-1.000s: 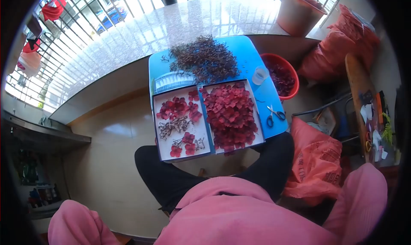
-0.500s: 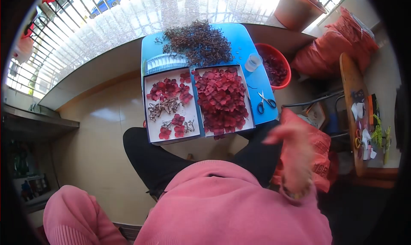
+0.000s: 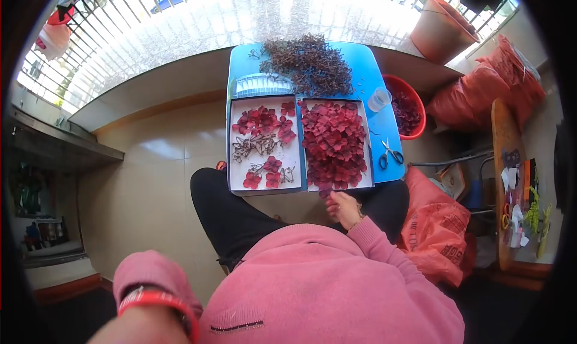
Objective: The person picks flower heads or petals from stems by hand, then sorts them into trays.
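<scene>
Right hand (image 3: 342, 209) at right tray's (image 3: 368, 179) near edge, fingers drawn together at an overhanging petal (image 3: 324, 194); left hand (image 3: 141, 329) cropped low. Can't tell either grip. Crimson, ruffled flowers (image 3: 335, 143) heap inside tray. Scissors (image 3: 389, 152) near table's (image 3: 363, 61) right edge.

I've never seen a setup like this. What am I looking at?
There's no machine: a person works bare-handed, filmed from a camera on their head. On the blue table, the left box holds red flowers and bare stems; the right box holds a flower heap. Beyond is a dark stem pile; scissors and a plastic cup are rightward. The right hand is at a petal by the box's near edge; whether it's gripped is unclear. Past the red wristband, the left arm leaves the frame.
</scene>
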A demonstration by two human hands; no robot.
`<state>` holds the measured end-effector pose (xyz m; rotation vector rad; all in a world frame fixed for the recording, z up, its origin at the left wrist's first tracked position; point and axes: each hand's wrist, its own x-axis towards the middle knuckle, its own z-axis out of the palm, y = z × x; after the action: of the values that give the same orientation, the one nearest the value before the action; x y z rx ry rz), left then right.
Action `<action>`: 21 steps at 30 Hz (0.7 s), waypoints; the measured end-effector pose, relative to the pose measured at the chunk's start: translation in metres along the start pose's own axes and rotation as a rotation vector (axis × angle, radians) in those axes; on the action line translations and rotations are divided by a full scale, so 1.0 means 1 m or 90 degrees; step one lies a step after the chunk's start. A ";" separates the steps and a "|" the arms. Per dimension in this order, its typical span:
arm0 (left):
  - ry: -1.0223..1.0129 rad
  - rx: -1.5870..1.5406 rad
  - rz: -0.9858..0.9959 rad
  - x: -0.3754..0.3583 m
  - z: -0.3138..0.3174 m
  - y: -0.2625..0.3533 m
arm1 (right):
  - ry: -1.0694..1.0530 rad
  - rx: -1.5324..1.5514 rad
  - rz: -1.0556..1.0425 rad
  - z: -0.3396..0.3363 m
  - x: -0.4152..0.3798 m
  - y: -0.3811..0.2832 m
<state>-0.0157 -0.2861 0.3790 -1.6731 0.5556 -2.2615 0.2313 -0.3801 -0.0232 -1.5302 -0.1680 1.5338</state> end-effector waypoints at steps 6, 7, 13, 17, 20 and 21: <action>-0.298 0.147 -0.894 -0.159 -0.051 0.052 | 0.036 0.017 -0.099 0.000 -0.006 -0.012; -0.330 0.150 -1.057 -0.206 -0.063 0.074 | 0.043 0.013 -0.119 -0.001 -0.005 -0.014; -0.486 0.113 -1.229 -0.310 -0.075 0.147 | 0.126 -0.490 -0.347 0.015 -0.004 -0.052; -0.569 0.059 -1.165 -0.322 -0.072 0.147 | 0.080 -0.848 -0.582 0.022 -0.018 -0.052; -0.629 0.082 -1.134 -0.327 -0.070 0.149 | 0.031 -0.972 -0.676 0.019 -0.002 -0.037; -0.609 0.066 -1.144 -0.327 -0.067 0.151 | 0.032 -0.977 -0.721 0.016 0.007 -0.030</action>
<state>0.0150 -0.2687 0.0147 -3.3040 -1.8513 -1.2687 0.2338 -0.3509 -0.0046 -1.8415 -2.1120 0.2208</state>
